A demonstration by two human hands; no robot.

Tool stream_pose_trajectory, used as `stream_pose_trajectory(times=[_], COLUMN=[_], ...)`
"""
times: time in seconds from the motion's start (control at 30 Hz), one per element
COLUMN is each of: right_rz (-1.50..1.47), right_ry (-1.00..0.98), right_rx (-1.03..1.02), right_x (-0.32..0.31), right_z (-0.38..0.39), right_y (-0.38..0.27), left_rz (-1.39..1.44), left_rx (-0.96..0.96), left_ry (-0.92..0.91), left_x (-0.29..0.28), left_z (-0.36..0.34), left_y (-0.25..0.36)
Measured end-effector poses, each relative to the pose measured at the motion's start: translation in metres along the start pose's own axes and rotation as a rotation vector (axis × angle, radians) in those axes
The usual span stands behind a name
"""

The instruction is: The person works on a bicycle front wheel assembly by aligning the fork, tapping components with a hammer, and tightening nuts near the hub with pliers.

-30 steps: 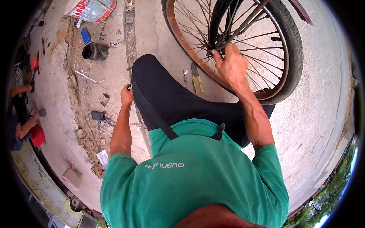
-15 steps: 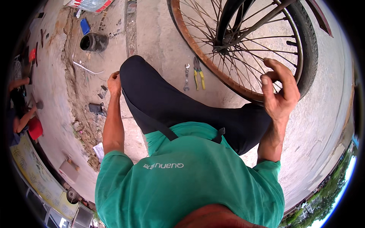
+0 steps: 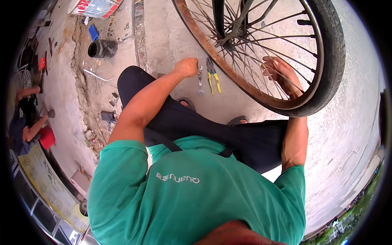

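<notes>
A bicycle wheel (image 3: 241, 83) with a rusty rim, thin spokes and a black tyre (image 3: 332, 53) stands at the upper right. Behind its lower right spokes is my right hand (image 3: 283, 75), its fingers loosely curled and apart, with the wrist partly hidden by rim and tyre. My left hand (image 3: 186, 67) is closed, knuckles up, beside the upper end of an open-ended wrench (image 3: 200, 83). Whatever its fingers hold, if anything, is hidden. Just right of the wrench, a pair of pliers (image 3: 214, 77) with yellow-green handles lies on the concrete.
On the left are a black pot-like container (image 3: 104, 49), a blue object (image 3: 93, 32) and a bent white wire (image 3: 98, 75). A striped drum-like container (image 3: 96, 7) sits farther off. Another person (image 3: 24, 122) is at the far left. My sandalled feet (image 3: 239, 120) show under the wheel.
My left hand has swung from beside my left knee across to the wrench. My right hand has gone from in front of the wheel to behind its spokes.
</notes>
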State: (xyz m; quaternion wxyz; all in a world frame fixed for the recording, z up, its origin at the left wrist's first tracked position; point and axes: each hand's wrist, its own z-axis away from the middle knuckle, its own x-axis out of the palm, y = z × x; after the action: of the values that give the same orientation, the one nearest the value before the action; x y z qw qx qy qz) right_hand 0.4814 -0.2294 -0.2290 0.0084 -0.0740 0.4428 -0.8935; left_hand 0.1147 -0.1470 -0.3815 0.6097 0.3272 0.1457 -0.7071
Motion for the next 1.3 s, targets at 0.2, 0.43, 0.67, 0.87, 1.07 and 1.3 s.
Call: stream_pose_trajectory(times=[0.2, 0.43, 0.67, 0.87, 1.07, 1.3], right_rz=[0.043, 0.173, 0.231, 0.196, 0.203, 0.116], right_ry=[0.012, -0.008, -0.048, -0.001, 0.106, 0.246], right_rx=[-0.028, -0.156, -0.219, -0.233, -0.269, -0.361], right_x=[0.019, 0.031, 0.025, 0.026, 0.042, 0.074], right_z=[0.002, 0.008, 0.002, -0.002, 0.005, 0.032], right_y=[0.008, -0.005, -0.003, 0.005, 0.009, -0.004], left_rz=[-0.028, 0.052, 0.16, 0.132, 0.164, 1.184], left_rx=[-0.033, -0.089, -0.161, -0.199, -0.143, -0.093], left_ry=[-0.082, 0.1, 0.168, 0.136, 0.209, 0.168], left_x=[0.028, 0.082, 0.089, 0.081, 0.08, -0.036], left_z=[-0.012, -0.023, -0.031, -0.033, -0.028, 0.026], left_y=[0.016, 0.031, 0.013, 0.009, 0.014, 0.031])
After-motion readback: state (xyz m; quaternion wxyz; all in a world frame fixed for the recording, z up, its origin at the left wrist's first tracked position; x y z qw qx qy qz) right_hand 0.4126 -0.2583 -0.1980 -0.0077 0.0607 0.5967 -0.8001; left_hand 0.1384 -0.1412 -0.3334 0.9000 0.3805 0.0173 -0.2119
